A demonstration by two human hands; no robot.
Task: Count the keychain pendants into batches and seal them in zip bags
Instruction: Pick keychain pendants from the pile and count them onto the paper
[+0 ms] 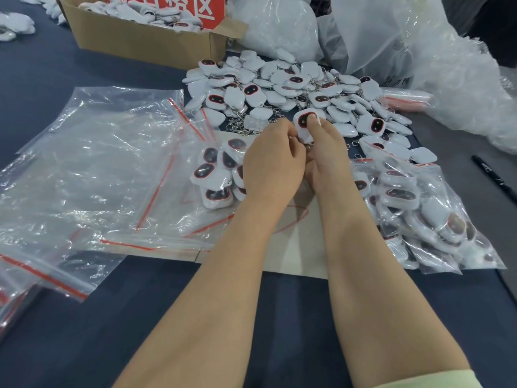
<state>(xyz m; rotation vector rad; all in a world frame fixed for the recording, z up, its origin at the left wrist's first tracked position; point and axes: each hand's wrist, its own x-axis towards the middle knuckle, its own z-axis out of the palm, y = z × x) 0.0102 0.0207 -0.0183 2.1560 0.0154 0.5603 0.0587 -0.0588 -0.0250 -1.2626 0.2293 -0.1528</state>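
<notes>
Mid-count, I reckon: my left hand and right hand both pinch one pendant at the loose pile's 6 o'clock edge; next, add it to the batch at 9 o'clock, then bag it.

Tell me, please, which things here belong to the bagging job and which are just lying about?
Job: held pendant, loose pendant pile, small pendant cluster, empty zip bags, filled zip bag.
Lying about: black marker, crumpled plastic wrap, red sign.
</notes>
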